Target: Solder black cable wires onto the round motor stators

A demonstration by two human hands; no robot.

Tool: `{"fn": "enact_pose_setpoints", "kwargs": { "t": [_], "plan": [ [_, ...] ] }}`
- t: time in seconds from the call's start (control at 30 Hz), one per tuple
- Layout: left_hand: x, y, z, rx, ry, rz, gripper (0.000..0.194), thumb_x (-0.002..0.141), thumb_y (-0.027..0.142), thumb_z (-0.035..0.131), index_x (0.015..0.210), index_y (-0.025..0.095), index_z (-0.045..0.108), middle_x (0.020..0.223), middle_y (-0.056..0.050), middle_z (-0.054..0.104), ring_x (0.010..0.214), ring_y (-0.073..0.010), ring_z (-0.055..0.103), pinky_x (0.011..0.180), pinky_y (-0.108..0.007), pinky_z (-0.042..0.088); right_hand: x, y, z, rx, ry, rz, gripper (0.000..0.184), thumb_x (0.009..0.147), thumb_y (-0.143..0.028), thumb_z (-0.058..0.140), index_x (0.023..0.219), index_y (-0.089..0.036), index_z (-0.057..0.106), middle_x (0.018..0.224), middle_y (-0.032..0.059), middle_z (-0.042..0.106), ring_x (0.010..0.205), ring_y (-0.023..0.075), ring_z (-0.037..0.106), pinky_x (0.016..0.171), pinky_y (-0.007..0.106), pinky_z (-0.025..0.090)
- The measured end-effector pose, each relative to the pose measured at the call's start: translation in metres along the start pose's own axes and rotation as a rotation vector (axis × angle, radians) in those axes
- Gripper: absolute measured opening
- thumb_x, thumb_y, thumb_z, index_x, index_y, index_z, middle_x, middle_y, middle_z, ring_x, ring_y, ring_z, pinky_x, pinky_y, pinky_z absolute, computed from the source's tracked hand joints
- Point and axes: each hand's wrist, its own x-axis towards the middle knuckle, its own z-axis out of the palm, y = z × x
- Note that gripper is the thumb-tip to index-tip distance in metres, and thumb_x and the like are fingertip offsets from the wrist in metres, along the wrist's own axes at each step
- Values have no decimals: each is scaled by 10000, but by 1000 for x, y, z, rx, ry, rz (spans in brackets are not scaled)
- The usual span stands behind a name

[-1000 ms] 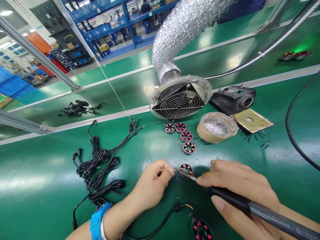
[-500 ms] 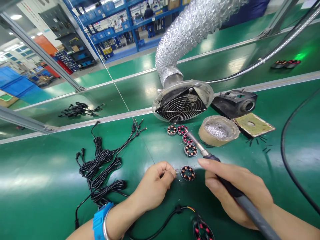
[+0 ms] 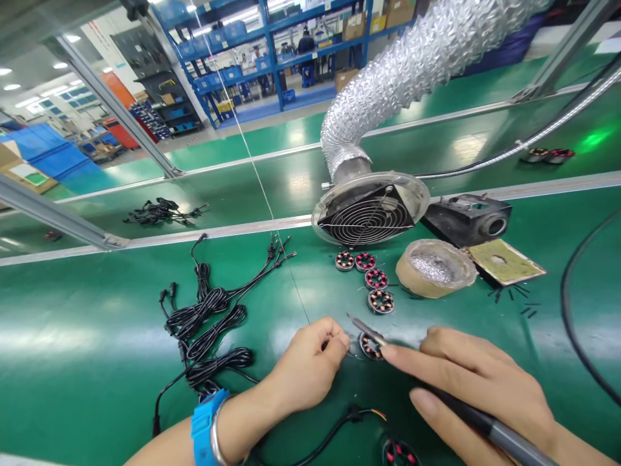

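Note:
My right hand holds a soldering iron by its dark handle. Its metal tip points left, passing over a small round motor stator with copper windings and partly covering it. Close to that stator's left side, my left hand is closed in a pinch on a thin solder wire that runs down from above. Fine wire ends show between those fingertips and the stator. Several more stators, one a copper-wound stator, lie in a bent row behind. Near the bottom edge, a red-wound stator sits beside a black cable.
Bundled black cables lie on the left of the green bench. A fume extractor fan with a silver duct stands at the back. To its right are a round tub, a yellowish sponge and a black holder.
The soldering iron's tip has come down and nearer to me, from the back stators to over the front one. My left hand keeps its pinch. The whole view has shifted slightly.

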Motion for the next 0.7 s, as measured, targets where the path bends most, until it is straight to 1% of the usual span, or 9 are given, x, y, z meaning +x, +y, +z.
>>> {"fn": "enact_pose_setpoints", "kwargs": {
  "t": [0.1,0.27,0.4,0.5,0.57,0.67,0.7],
  "plan": [
    [-1,-1,0,13,-3,1,222,868,369,444,733,194,472,579,67,384,562,-112,327,537,-249,256,-3,-6,-6,15,-35,7,302,877,-93,467,1134,-205,579,701,35,604,635,205,640,581,353,493],
    [-2,1,0,22,-6,-3,229,873,371,443,727,196,466,588,68,377,567,-112,315,543,-251,255,-2,-8,-7,71,-81,-20,316,817,-51,470,1087,-182,568,690,21,582,572,184,591,546,341,471],
    [-2,4,0,20,-13,-12,225,870,364,446,718,200,460,587,67,381,567,-113,316,542,-254,253,-1,-6,-3,70,-54,-9,314,791,-50,473,1054,-180,583,657,6,558,541,173,562,527,330,452],
    [-3,5,-1,24,-13,-15,219,870,359,443,719,202,461,588,68,378,565,-114,313,536,-254,251,0,-5,0,94,9,-26,311,767,-46,465,1016,-178,596,632,3,552,516,166,545,511,325,441],
    [-3,5,-1,22,-13,-16,219,869,360,445,718,202,461,590,69,374,564,-114,308,531,-253,247,1,-6,0,96,9,-30,316,770,-44,461,1024,-175,594,631,6,557,517,166,546,510,327,445],
    [-4,6,0,15,-15,-15,215,865,361,445,724,200,468,595,68,374,564,-113,308,528,-251,244,-1,-7,-5,81,-60,10,326,799,-45,474,1075,-184,578,675,20,586,567,182,591,550,343,478],
    [-4,6,0,12,-16,-13,214,864,361,444,727,199,470,598,67,376,566,-112,309,529,-251,244,-2,-8,-7,77,-66,21,326,808,-48,477,1086,-188,574,693,27,599,589,190,610,566,350,490]
  ]
}}
